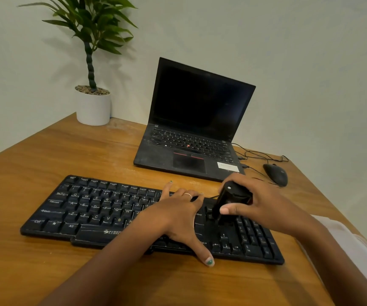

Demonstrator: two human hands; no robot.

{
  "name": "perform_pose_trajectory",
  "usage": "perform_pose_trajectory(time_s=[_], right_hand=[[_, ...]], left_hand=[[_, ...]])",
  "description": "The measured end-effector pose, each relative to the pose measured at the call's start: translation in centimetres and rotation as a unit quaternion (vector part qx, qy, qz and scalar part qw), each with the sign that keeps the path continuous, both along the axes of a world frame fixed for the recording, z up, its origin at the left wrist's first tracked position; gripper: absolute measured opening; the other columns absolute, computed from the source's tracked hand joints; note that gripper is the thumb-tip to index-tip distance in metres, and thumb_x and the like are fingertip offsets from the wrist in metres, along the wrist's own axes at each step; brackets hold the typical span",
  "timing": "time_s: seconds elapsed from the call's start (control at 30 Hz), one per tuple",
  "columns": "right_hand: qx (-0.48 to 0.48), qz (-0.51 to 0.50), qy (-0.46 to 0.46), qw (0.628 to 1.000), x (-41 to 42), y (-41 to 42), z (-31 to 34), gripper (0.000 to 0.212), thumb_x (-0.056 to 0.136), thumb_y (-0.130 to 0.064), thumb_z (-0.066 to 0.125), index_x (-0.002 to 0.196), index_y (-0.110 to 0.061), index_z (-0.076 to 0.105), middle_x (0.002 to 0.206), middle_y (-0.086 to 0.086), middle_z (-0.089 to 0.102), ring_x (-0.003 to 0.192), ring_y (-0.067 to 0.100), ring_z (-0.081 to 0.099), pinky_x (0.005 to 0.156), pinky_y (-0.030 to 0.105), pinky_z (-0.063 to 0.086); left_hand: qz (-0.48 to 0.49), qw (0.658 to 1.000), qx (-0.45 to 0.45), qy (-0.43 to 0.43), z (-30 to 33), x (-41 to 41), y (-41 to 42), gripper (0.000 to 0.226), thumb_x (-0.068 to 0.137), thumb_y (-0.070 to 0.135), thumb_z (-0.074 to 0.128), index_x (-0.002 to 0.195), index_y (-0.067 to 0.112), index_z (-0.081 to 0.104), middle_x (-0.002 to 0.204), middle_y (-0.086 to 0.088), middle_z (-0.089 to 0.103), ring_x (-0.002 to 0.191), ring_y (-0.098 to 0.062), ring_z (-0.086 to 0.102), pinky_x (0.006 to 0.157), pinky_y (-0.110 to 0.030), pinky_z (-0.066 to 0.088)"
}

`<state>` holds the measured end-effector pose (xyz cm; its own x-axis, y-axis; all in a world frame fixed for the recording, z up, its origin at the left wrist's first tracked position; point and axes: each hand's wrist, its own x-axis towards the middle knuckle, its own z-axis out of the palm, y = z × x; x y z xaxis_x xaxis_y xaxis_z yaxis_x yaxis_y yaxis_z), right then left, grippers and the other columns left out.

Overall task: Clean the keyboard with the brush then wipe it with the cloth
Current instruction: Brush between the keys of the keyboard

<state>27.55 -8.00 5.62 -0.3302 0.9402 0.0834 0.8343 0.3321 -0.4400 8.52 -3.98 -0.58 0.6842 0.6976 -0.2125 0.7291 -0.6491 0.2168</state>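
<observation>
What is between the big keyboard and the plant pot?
Only bare wooden desk lies between the keyboard and the plant pot, as the head view shows.

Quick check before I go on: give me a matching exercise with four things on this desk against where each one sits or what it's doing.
Things:
1. brush
2. left hand
3. plant
4. mouse

Places or states:
A. at the back left corner of the desk, in a white pot
B. flat on the keyboard, fingers spread
C. right of the laptop, cable attached
D. held in the right hand over the keyboard's right part

Pairs: 1-D, 2-B, 3-A, 4-C
</observation>
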Motion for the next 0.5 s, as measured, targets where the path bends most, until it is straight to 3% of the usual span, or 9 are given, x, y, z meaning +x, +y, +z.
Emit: perform_pose_trajectory(time_s=[0.13, 0.27, 0.4, 0.5], right_hand=[[0.011, -0.02, -0.054, 0.998, 0.4, 0.4, 0.5, 0.03, 0.076, -0.042, 0.069, 0.099, -0.038, 0.051, 0.097, -0.014, 0.057, 0.089, 0.004, 0.055, 0.077, 0.033, 0.053], [0.004, 0.024, 0.014, 1.0, -0.8, -0.3, -0.3, 0.028, 0.077, -0.042, 0.069, 0.099, -0.036, 0.052, 0.094, -0.012, 0.059, 0.084, 0.004, 0.058, 0.069, 0.03, 0.054], [-0.006, 0.005, -0.075, 0.997, -0.4, 0.0, 0.8, 0.029, 0.076, -0.045, 0.067, 0.099, -0.039, 0.05, 0.095, -0.015, 0.057, 0.087, 0.002, 0.055, 0.074, 0.03, 0.053], [0.051, 0.001, 0.006, 0.999, -0.6, -0.1, 0.2, 0.031, 0.075, -0.045, 0.067, 0.101, -0.037, 0.052, 0.096, -0.014, 0.059, 0.089, 0.005, 0.058, 0.073, 0.033, 0.055]], left_hand=[[0.0, 1.0, -0.002, -0.003, -0.1, 0.0, 0.0, 0.128, 0.064, 0.079, 0.064, 0.154, 0.019, -0.004, 0.162, -0.001, -0.004, 0.148, -0.02, -0.01, 0.112, -0.057, -0.021], [0.001, 1.0, 0.003, -0.002, -0.1, 0.0, 0.0, 0.127, 0.063, 0.079, 0.064, 0.155, 0.019, 0.0, 0.162, -0.002, -0.001, 0.148, -0.021, -0.007, 0.112, -0.058, -0.019], [0.0, 1.0, 0.005, 0.0, 0.0, 0.0, -0.1, 0.128, 0.064, 0.079, 0.064, 0.155, 0.019, -0.003, 0.162, -0.002, -0.003, 0.148, -0.021, -0.008, 0.111, -0.056, -0.022], [-0.001, 1.0, 0.004, -0.002, 0.0, 0.0, -0.1, 0.127, 0.064, 0.079, 0.064, 0.155, 0.019, -0.002, 0.162, -0.002, -0.003, 0.148, -0.022, -0.008, 0.111, -0.056, -0.022]])
